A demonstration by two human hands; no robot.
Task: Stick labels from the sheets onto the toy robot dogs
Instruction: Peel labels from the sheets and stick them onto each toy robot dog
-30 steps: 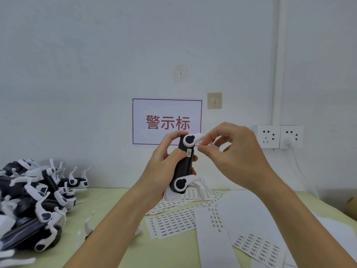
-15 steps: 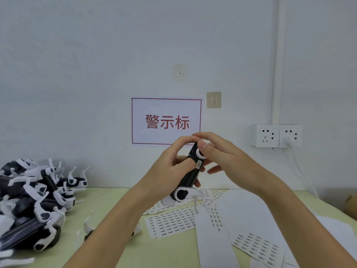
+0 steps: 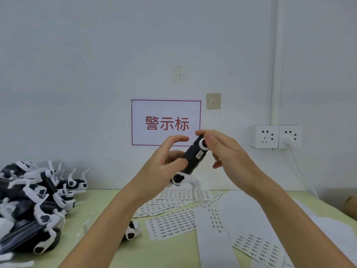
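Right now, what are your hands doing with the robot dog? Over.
Left hand and right hand both grip one toy robot dog. Small label already on its body. Nothing blocking.

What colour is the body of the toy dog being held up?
Black, with white leg joints; the toy dog shows clearly in the head view.

I have only the one head view; it looks forward and slightly down from close behind the raised hands, square onto the white wall (image 3: 96, 74) and its red-framed sign (image 3: 166, 122); the green tabletop (image 3: 173, 248) fills the lower edge, seen near and at a shallow angle.
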